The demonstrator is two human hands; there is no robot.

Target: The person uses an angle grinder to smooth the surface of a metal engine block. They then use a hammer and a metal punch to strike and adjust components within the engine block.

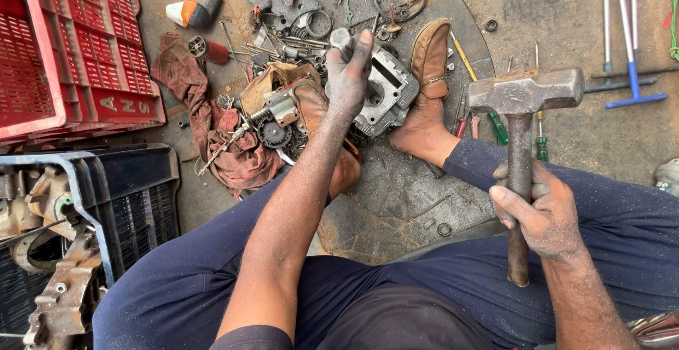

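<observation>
Right hand [541, 212] clamped mid-handle on heavy steel hammer [525, 95], head-heavy, raised over floor; left hand [348, 74] closed around small stiff metal punch [341, 38] atop rigid engine casting [385, 95] between shoes.

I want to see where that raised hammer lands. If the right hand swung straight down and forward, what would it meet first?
Probably the right leg just beneath the hammer, though depth is unclear.

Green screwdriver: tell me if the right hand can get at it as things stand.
Probably not yet: the right hand is closed round the hammer, whose head hangs just above the green screwdriver; otherwise nothing covers it.
</observation>
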